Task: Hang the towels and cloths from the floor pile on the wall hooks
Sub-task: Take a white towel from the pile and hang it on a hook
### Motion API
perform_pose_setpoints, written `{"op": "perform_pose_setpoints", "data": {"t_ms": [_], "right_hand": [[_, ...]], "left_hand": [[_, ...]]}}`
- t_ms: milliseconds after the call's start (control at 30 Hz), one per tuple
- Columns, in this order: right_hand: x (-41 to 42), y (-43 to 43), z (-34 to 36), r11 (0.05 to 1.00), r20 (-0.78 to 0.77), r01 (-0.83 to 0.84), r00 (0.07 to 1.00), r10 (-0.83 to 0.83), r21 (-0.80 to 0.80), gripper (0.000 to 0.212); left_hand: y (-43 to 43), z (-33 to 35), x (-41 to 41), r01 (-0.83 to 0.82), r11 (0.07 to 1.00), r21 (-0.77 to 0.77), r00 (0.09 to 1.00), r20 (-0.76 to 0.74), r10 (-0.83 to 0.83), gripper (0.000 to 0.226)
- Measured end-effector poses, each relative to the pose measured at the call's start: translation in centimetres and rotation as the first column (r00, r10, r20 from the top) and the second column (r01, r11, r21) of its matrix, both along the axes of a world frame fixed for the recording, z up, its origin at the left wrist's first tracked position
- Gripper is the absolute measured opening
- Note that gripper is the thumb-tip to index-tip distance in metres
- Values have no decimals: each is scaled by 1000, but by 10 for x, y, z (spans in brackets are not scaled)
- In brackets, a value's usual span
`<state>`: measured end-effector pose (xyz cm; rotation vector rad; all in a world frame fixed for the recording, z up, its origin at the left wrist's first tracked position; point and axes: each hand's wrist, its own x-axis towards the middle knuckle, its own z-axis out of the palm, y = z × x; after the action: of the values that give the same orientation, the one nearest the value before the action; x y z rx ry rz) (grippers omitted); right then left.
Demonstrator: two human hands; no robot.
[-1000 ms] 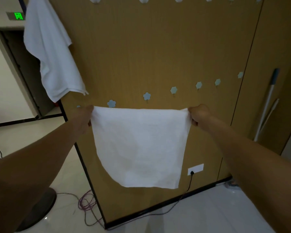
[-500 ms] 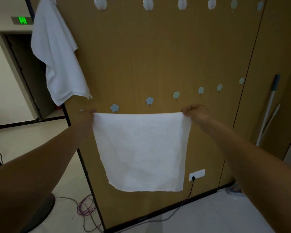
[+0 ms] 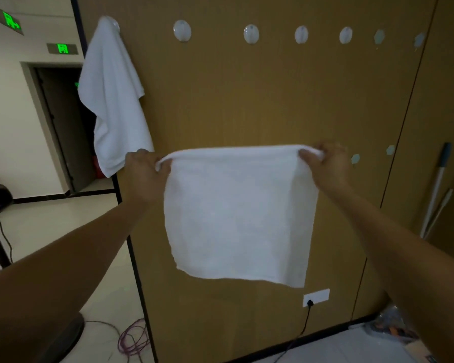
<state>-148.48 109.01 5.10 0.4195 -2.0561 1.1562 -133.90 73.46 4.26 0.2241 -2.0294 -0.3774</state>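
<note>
A: Before the wooden panel (image 3: 247, 100), between both hands: the white cloth (image 3: 239, 216). Hangs flat, top edge stretched level, lower edge free and slanting down to the right.

B: Grip?

A: Left hand (image 3: 144, 174): fingers curled round the top left corner, cloth bunched inside. Right hand (image 3: 325, 166): the same at the top right corner, pinched tight. Nothing else held by either.

B: Different from half a second ago?

A: Yes. Sits higher against the panel now. Then, top edge just under the row of small pale hooks (image 3: 355, 159). Now level with that row, covers the middle ones and leaves only two showing, right of the right hand. Top edge also rolled over into a thick fold, not a single flat edge as before. Hands drawn a little closer to the head. Whether caught on any hook: cannot tell, hidden behind the cloth.

B: And around?

A: Above, well apart, a row of round hooks (image 3: 251, 34). On the leftmost, a white towel (image 3: 113, 100), already hung, lower corner just beside the left hand. Below the cloth, a white socket (image 3: 316, 297) with a black plug and lead. To the right, a mop handle (image 3: 435, 189) leaning at the panel. To the left, a dark doorway (image 3: 60, 121) under green exit signs (image 3: 62, 48). On the floor by the panel's foot, a purple cord (image 3: 134, 339).
</note>
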Motion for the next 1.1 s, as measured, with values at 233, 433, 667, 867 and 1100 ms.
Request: {"op": "perform_pose_setpoints", "data": {"t_ms": [233, 433, 667, 867, 1100], "right_hand": [[-12, 3, -50, 801, 509, -261, 858, -63, 539, 30], [-19, 0, -41, 913, 370, -118, 928, -38, 389, 30], [-11, -15, -29, 968, 259, -182, 957, 134, 170, 8], [-9, -42, 0, 910, 231, -350, 888, 398, -223, 21], [-19, -73, 36, 746, 357, -666, 694, 625, -10, 55]], "left_hand": [[1, -44, 10, -65, 982, 180, 726, 683, -78, 24], [17, -28, -2, 31, 902, 430, 884, 410, -226, 14], [38, -17, -8, 28, 930, 366, 993, 93, -67, 34], [58, 17, -13, 80, 932, 353, 996, 6, -88, 24], [44, 64, -7, 170, 952, 253, 963, 161, -215, 32]]}}
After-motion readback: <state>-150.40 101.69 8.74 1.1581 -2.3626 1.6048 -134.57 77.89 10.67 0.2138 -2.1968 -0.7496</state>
